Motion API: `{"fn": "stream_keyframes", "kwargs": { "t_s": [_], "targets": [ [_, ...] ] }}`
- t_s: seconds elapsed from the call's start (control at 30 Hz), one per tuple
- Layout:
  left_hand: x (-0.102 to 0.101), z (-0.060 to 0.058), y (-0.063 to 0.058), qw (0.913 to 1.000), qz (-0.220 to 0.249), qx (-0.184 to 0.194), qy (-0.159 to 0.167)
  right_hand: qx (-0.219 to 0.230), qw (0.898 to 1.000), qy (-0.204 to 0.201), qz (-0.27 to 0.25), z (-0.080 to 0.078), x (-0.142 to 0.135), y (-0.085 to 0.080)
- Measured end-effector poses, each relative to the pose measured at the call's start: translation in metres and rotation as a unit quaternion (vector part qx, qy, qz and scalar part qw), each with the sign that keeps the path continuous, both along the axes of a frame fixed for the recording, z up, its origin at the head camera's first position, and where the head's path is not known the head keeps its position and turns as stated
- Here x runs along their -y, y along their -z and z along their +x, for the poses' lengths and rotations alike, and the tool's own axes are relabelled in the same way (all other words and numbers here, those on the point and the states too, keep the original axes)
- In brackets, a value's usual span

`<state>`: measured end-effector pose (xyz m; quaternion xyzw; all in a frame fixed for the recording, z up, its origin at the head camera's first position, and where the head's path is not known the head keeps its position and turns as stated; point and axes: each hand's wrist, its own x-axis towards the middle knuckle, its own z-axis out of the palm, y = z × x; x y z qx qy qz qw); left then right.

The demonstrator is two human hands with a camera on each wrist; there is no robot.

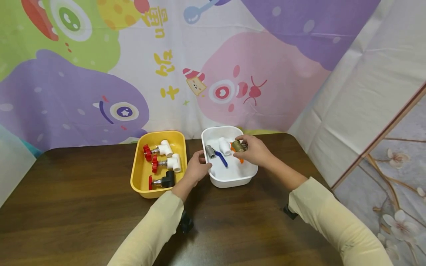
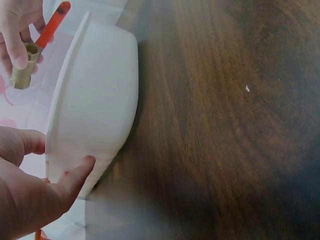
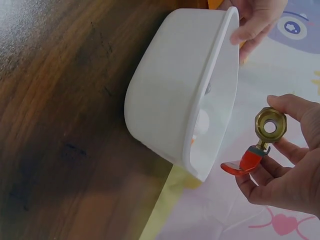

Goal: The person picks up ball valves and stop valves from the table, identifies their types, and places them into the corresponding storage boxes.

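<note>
My right hand holds a brass ball valve with an orange-red lever between thumb and fingers, above the right part of a white plastic tub. In the right wrist view the round bore of the valve faces the camera. My left hand grips the left rim of the tub, one fingertip against the outer wall. Inside the tub lie a grey metal ball valve with a blue lever and a white plastic fitting.
Left of the white tub stands a yellow tub holding two white valves and one black valve, all with red handwheels. Both tubs sit on a dark wooden table before a cartoon-printed cloth. A pale panel borders the right.
</note>
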<state>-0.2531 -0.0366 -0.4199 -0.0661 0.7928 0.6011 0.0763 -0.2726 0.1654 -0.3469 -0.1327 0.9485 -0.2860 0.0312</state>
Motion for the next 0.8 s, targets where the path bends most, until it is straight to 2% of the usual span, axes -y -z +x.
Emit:
{"fn": "stream_keyframes", "kwargs": {
  "t_s": [0.47, 0.8],
  "targets": [
    [0.000, 0.001, -0.002, 1.0000, 0.001, 0.000, -0.002, 0.015, 1.000, -0.012, -0.012, -0.001, 0.011, 0.006],
    [0.000, 0.001, -0.002, 1.0000, 0.004, 0.000, -0.002, 0.004, 0.999, -0.027, -0.019, -0.002, 0.017, 0.017]
  ]
}}
